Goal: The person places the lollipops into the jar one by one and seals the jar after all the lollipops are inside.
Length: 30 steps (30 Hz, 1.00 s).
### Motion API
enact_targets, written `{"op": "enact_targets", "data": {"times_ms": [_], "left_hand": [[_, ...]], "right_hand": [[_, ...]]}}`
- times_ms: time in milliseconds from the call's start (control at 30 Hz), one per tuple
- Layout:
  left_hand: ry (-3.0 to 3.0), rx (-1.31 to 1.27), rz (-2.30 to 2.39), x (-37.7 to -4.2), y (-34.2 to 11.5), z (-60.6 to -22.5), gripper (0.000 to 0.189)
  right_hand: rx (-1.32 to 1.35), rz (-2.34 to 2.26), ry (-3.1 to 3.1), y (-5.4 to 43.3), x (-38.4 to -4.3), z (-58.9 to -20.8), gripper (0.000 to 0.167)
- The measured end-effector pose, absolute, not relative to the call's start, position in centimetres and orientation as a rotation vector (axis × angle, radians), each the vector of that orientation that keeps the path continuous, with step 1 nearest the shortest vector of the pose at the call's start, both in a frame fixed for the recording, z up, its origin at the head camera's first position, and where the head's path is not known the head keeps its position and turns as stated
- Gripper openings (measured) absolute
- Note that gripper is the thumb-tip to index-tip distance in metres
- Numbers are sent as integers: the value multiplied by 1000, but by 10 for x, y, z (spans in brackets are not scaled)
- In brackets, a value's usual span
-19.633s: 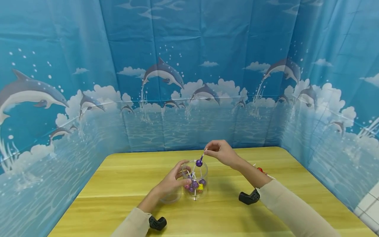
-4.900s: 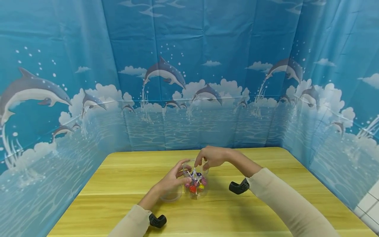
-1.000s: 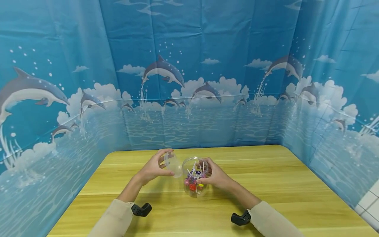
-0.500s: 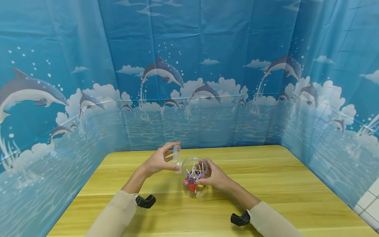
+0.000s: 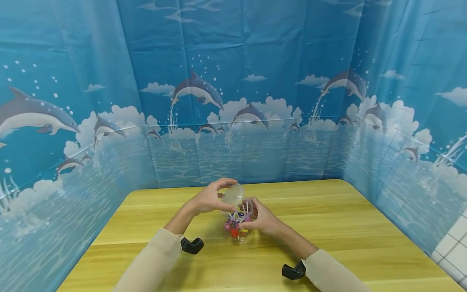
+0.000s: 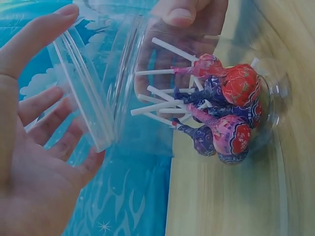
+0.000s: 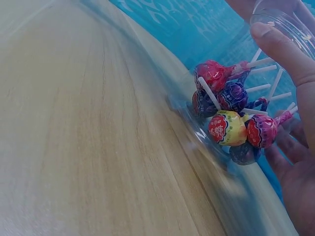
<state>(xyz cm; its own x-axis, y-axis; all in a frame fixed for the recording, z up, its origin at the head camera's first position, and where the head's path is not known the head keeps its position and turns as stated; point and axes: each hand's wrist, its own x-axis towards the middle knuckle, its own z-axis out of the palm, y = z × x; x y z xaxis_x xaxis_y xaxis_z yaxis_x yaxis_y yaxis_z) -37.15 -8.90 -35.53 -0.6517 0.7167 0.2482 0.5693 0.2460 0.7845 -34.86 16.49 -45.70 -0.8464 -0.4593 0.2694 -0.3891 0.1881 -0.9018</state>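
Observation:
A clear plastic jar (image 5: 242, 240) stands upright on the table, with several wrapped lollipops (image 6: 229, 132) inside. Their white sticks point up toward the mouth; red, purple, pink and a yellow lollipop (image 7: 227, 129) show through the wall. My right hand (image 5: 265, 220) grips the jar from its right side, thumb in front and fingers behind. Between the thumb and fingers of my left hand (image 5: 209, 198) is the clear round lid (image 5: 233, 195). It is tilted at the jar's rim, with its far side raised. In the left wrist view the lid (image 6: 84, 93) slants against the rim.
The yellow wood-grain table (image 5: 328, 243) spreads around the jar. A blue dolphin-print curtain (image 5: 233, 150) hangs along the table's back and sides. Black wrist-worn pieces (image 5: 192, 245) project from both sleeves. White floor tiles (image 5: 452, 247) show at the far right.
My left hand has carried the lid rightward from beside the jar to its mouth, turning it on the way. The right hand keeps its grip. Earlier, lollipops were being placed in the jar.

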Motion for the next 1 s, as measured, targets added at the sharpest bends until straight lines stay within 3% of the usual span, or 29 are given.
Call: {"op": "enact_targets", "data": {"times_ms": [400, 1000], "left_hand": [[2492, 1286, 987, -376, -72, -354, 74], [2505, 1295, 870, -376, -62, -354, 68]], "right_hand": [[-866, -1775, 2324, 165, -347, -458, 90], [-910, -1775, 2323, 166, -347, -460, 78]]}}
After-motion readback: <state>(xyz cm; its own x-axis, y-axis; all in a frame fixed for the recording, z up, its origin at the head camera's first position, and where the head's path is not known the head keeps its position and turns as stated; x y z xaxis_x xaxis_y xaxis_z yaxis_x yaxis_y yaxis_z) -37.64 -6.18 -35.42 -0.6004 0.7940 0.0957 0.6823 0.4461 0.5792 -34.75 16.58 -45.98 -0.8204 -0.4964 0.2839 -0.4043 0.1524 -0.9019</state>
